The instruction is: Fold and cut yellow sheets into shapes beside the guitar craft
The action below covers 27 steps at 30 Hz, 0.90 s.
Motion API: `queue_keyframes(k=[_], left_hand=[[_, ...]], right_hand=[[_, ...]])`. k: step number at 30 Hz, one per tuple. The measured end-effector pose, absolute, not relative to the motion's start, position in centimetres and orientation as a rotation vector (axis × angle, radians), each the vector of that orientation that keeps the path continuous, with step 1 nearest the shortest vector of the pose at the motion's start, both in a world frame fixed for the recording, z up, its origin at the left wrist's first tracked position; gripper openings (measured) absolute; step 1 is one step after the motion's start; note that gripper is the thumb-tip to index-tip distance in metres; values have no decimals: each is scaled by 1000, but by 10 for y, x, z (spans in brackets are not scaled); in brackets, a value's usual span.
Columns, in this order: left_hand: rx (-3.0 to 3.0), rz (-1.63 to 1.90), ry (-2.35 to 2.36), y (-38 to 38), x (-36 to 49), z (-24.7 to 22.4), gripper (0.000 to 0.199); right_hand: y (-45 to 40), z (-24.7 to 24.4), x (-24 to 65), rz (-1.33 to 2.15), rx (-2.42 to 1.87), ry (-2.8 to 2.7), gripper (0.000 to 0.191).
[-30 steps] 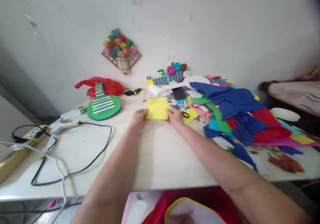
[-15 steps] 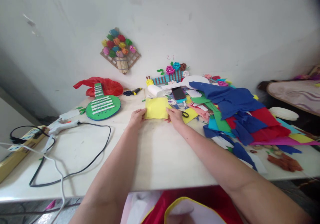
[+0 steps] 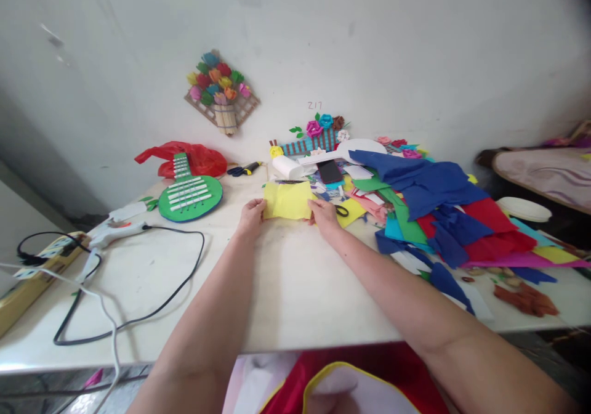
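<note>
A yellow paper sheet (image 3: 289, 201) is stretched between my two hands over the middle of the white table. My left hand (image 3: 253, 213) pinches its left edge, and my right hand (image 3: 323, 212) pinches the right edge. Just behind the sheet lies a dark pen-like item (image 3: 290, 182). Close to my right hand, black scissor handles (image 3: 342, 211) rest on another yellow piece (image 3: 353, 215). A white roll (image 3: 287, 167) and a dark phone (image 3: 329, 172) lie farther back.
Blue cloth-like sheets (image 3: 415, 180) and red ones (image 3: 498, 232) are heaped at the right. On the left are a green paper instrument (image 3: 191, 199), a white glue gun (image 3: 120, 234) with a looping black cable, and a power strip (image 3: 41, 272). Pliers (image 3: 244, 169) lie near the wall.
My left hand has moved slightly left, and the yellow sheet now looks wider. The dark pen-like item behind its upper edge has come into view.
</note>
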State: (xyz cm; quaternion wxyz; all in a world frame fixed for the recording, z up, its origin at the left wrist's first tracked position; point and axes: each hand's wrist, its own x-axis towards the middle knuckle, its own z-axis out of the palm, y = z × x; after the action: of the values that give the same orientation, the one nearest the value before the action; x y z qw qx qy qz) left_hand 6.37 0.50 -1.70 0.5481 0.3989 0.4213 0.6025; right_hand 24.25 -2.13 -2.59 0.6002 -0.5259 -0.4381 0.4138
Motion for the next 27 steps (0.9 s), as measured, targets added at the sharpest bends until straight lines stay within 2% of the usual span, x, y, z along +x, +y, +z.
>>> queue_keyframes(k=[7, 16, 20, 27], left_hand=[[1015, 1504, 1145, 16, 58, -24, 16], [1040, 1813, 1718, 35, 15, -32, 10], [987, 1807, 1917, 37, 0, -33, 11], [845, 1858, 1842, 36, 1, -33, 19]], right_hand=[[-14, -33, 246, 883, -1219, -1018, 18], [-20, -24, 246, 883, -1174, -951, 15], [-22, -22, 246, 877, -1179, -944, 14], [-21, -23, 247, 881, -1177, -947, 16]])
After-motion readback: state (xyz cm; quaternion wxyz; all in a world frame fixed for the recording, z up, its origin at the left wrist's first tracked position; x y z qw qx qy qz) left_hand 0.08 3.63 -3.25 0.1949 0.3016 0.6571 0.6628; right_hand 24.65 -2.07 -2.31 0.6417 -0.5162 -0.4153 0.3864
